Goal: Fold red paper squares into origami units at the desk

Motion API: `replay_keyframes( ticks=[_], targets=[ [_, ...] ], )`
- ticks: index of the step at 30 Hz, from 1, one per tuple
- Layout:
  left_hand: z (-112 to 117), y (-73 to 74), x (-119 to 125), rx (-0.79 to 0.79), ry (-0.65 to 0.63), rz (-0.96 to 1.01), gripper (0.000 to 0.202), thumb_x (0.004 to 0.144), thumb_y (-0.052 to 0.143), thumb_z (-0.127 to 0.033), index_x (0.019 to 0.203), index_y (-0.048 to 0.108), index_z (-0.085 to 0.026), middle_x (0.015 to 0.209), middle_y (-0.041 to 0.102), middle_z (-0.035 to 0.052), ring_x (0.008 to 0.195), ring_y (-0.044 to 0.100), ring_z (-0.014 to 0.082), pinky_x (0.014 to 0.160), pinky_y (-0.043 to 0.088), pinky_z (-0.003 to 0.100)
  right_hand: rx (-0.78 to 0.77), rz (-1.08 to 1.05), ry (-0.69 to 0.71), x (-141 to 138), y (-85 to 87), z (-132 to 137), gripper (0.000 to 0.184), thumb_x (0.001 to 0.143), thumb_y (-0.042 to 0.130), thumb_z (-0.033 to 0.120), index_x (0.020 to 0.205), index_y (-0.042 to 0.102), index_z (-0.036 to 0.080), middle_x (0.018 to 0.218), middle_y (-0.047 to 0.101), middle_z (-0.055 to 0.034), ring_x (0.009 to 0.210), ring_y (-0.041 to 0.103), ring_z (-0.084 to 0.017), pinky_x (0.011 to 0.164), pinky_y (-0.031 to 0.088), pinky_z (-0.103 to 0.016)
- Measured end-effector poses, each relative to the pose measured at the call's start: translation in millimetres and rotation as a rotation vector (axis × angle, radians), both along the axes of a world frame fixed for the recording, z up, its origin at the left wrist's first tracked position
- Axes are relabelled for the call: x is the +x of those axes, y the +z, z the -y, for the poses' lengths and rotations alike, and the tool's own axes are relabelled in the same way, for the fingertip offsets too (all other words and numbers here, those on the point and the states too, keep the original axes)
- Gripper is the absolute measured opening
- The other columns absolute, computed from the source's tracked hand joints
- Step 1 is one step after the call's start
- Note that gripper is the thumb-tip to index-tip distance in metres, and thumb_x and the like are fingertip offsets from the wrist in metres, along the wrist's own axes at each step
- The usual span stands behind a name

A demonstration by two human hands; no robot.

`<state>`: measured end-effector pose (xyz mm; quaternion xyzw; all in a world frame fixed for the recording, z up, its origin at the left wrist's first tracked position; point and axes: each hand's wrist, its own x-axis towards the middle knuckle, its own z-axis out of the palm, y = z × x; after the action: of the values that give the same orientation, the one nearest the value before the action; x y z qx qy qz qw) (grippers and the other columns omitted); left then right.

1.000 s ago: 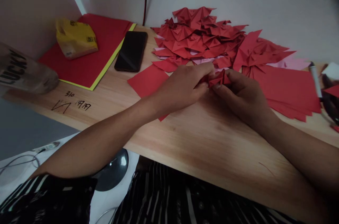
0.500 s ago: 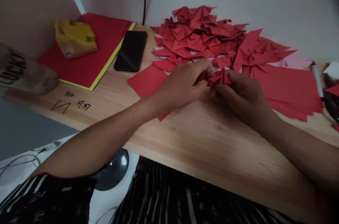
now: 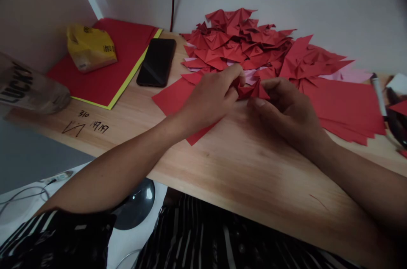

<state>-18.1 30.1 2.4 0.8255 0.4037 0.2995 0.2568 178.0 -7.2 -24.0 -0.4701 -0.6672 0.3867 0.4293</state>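
Observation:
A small folded piece of red paper (image 3: 252,92) is held just above the wooden table (image 3: 229,167). My left hand (image 3: 214,95) pinches its left end, the fingertips curled and partly hidden behind the hand. At its right end is my right hand (image 3: 286,106), thumb and fingers parted around a pointed flap; whether they touch it is hard to tell. Under my left wrist lies a flat red paper sheet (image 3: 173,97). Just behind both hands rises a pile of folded red paper pieces (image 3: 235,40), with bits of pink showing between them.
Flat red sheets (image 3: 346,108) are stacked at the right, beside a marker (image 3: 380,95). At the left are a black phone (image 3: 157,62), red and yellow sheets (image 3: 127,40) under a yellow bag (image 3: 90,46), and a clear container marked LUCKY (image 3: 32,87). A wall stands behind the table.
The folded paper has shifted slightly left and its flaps look more spread. My left hand has moved a little left with it. My right thumb and fingers have parted from their pinch.

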Motion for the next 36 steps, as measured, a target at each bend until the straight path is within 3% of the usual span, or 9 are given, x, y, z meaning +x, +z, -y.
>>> replay_keyframes(
  ticks=[6, 16, 25, 36],
  targets=[
    [-2.2, -0.9, -0.8, 0.053, 0.000, -0.016, 0.028, 0.080, 0.042, -0.001, 0.092, 0.059, -0.019, 0.084, 0.069, 0.0003, 0.075, 0.062, 0.0153, 0.071, 0.043, 0.029, 0.019, 0.112, -0.017, 2.3, 1.2, -0.2, 0.011, 0.094, 0.060, 0.033, 0.092, 0.062, 0.022, 0.074, 0.059, 0.0017, 0.061, 0.052, -0.011, 0.057, 0.040, -0.027],
    [-7.4, -4.0, -3.9, 0.098, 0.006, -0.042, 0.030, 0.080, 0.041, 0.000, 0.092, 0.060, -0.020, 0.088, 0.070, 0.0011, 0.078, 0.060, 0.0147, 0.075, 0.044, 0.029, -0.025, -0.013, 0.048, -1.5, 4.0, 2.8, 0.019, 0.093, 0.061, 0.025, 0.112, 0.059, 0.025, 0.084, 0.066, -0.0013, 0.066, 0.059, -0.014, 0.060, 0.046, -0.028],
    [-11.1, -7.3, -5.8, 0.101, -0.019, -0.035, 0.030, 0.082, 0.040, 0.000, 0.088, 0.063, -0.018, 0.094, 0.071, 0.0042, 0.088, 0.062, 0.0176, 0.081, 0.046, 0.030, -0.001, 0.180, 0.039, 2.1, 1.7, 1.2, 0.009, 0.093, 0.059, 0.030, 0.094, 0.066, 0.024, 0.075, 0.064, -0.0007, 0.064, 0.058, -0.015, 0.059, 0.045, -0.030],
    [-12.3, -10.3, -5.2, 0.071, -0.011, -0.056, 0.031, 0.084, 0.041, -0.001, 0.092, 0.065, -0.018, 0.097, 0.071, 0.0043, 0.091, 0.064, 0.0177, 0.084, 0.047, 0.031, 0.023, 0.229, 0.076, 3.0, 0.2, 1.1, 0.008, 0.092, 0.058, 0.028, 0.092, 0.066, 0.024, 0.073, 0.067, -0.0003, 0.063, 0.062, -0.016, 0.059, 0.049, -0.030]
  ],
)
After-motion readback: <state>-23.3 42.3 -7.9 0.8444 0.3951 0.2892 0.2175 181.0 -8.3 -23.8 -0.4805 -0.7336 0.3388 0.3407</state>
